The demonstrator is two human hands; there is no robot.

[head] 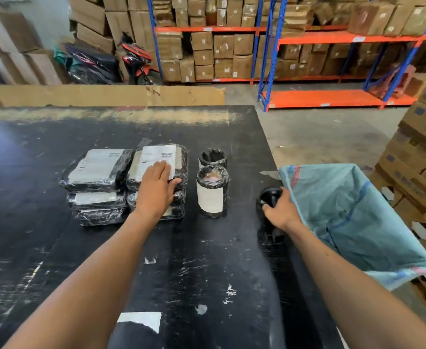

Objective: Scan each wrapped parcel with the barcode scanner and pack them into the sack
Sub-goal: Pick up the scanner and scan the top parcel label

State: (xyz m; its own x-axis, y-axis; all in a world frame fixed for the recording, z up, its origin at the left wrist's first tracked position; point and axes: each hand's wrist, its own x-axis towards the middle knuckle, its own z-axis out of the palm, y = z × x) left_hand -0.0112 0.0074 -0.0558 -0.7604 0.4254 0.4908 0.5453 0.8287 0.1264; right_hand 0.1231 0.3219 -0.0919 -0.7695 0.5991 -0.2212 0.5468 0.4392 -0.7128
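Parcels wrapped in black film sit in two stacks (98,182) left of frame centre on the black table (207,260). Left hand (156,190) lies on the top parcel (160,163) of the right stack, thumb hooked over its edge. Two wrapped cylinders (212,187) stand just right. Right hand (281,210) grips the black barcode scanner (270,196) beside the teal sack (353,217) at the table's right edge.
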